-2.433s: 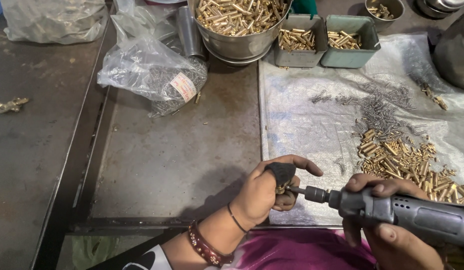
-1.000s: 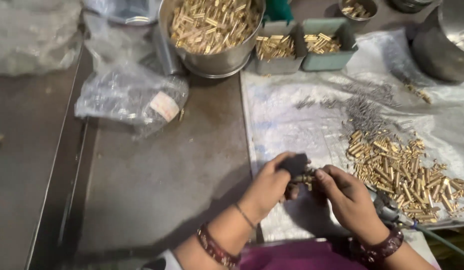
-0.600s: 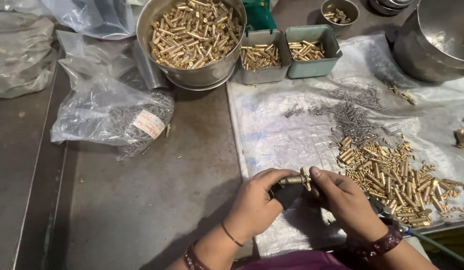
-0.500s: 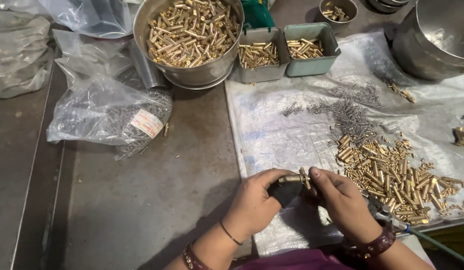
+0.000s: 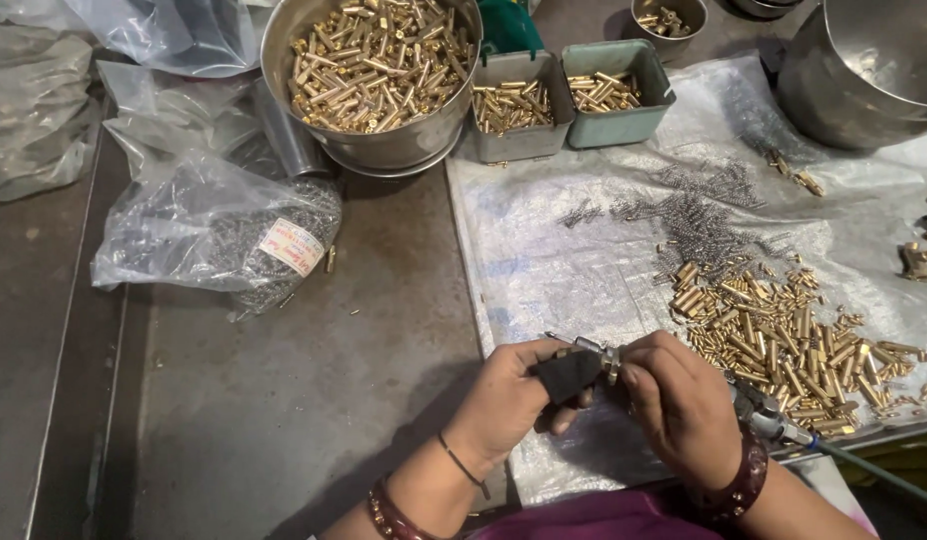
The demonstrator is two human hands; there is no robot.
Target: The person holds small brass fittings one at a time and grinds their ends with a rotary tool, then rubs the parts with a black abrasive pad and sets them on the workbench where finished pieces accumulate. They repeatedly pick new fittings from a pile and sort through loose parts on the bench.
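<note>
My left hand (image 5: 509, 400), its thumb in a black cover, and my right hand (image 5: 679, 400) meet low in the centre of the head view. Between the fingertips of both sits a small brass and silver part (image 5: 596, 352). Both hands are closed on it. Just right of them lies a heap of short brass pieces (image 5: 784, 340) on a clear plastic sheet (image 5: 574, 250). A pile of small metal springs (image 5: 699, 215) lies beyond the heap. The grey rotary tool (image 5: 769, 415) rests on the sheet behind my right wrist, partly hidden.
A steel bowl of brass pieces (image 5: 374, 70) stands at the back, with two small green trays (image 5: 564, 100) to its right. A bag of springs (image 5: 219, 235) lies at the left. A large empty steel bowl (image 5: 869, 70) is at the back right.
My right hand has put down the rotary tool and come to the small part held by my left hand. The view has shifted, so the bowls sit lower in frame.
</note>
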